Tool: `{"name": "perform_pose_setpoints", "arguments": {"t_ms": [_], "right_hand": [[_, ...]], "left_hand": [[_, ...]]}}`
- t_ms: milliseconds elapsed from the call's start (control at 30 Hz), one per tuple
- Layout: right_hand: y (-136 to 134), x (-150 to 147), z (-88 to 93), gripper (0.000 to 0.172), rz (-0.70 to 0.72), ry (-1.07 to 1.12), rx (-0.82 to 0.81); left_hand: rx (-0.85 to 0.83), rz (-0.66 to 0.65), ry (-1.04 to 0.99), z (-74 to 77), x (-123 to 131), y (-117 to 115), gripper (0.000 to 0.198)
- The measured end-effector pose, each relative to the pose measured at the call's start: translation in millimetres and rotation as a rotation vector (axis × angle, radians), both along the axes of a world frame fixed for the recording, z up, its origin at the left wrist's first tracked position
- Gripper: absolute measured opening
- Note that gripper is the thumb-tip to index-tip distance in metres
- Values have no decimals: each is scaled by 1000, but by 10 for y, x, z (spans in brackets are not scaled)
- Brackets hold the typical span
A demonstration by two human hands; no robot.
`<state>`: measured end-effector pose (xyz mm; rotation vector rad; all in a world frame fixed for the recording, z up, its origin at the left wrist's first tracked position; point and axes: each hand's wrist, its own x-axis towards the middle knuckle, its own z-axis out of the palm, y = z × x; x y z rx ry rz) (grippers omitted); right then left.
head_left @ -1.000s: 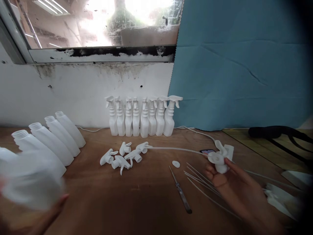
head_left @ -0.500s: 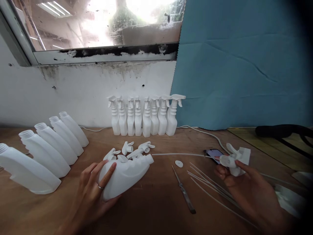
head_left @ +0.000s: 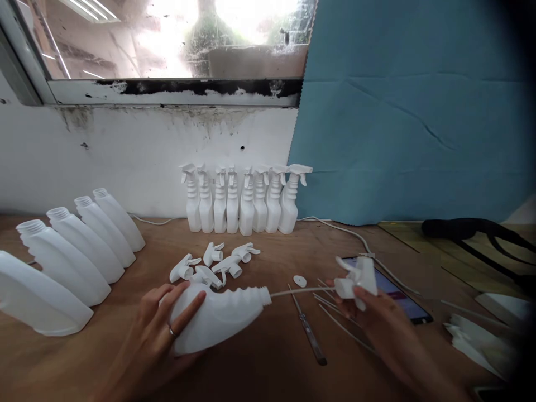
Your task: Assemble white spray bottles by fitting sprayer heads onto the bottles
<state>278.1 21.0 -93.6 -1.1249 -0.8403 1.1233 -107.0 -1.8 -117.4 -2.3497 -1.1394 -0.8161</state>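
My left hand (head_left: 167, 329) is wrapped round a white plastic bottle (head_left: 221, 319), tilted on its side with its threaded neck toward the right. In my right hand (head_left: 372, 312) is a white trigger sprayer head (head_left: 355, 281), gripped between thumb and fingers. A thin dip tube (head_left: 301, 290) runs from the sprayer head to the bottle's mouth, and its far end is hidden in the neck. Several loose trigger heads (head_left: 206, 275) lie behind the bottle. Between my hands are a thin pointed knife (head_left: 310, 332), a small white disc (head_left: 299, 281) and several loose tubes (head_left: 343, 326).
Several open bottles (head_left: 67, 259) stand at the left. Finished-looking spray bottles (head_left: 247, 206) line up along the wall. To the right lie a phone (head_left: 404, 296), a white cable (head_left: 360, 237), a black strap-like object (head_left: 464, 229) and white plastic pieces (head_left: 477, 343).
My right hand has moved left with the sprayer head, and the tube's end has gone into the bottle's neck. More of the phone shows. The bottle stays in my left hand.
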Motion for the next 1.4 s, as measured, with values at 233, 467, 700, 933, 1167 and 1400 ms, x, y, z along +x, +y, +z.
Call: {"name": "perform_pose_setpoints", "arguments": {"t_ms": [233, 467, 700, 933, 1167, 1400], "right_hand": [[-314, -419, -153, 48, 327, -221, -108], [-309, -345, -292, 59, 388, -479, -10], [-402, -510, -214, 56, 225, -482, 47], [-452, -548, -206, 56, 146, -474, 8], [-389, -481, -246, 56, 224, -446, 45], [-411, -562, -161, 58, 208, -283, 17]], "left_hand": [[24, -96, 84, -49, 299, -132, 69], [-9, -99, 83, -57, 288, -184, 74], [-15, -102, 95, -80, 291, -175, 83], [-9, -112, 110, -76, 291, -205, 87], [9, -119, 110, -104, 302, -174, 90], [2, -115, 107, -83, 317, -190, 86]]}}
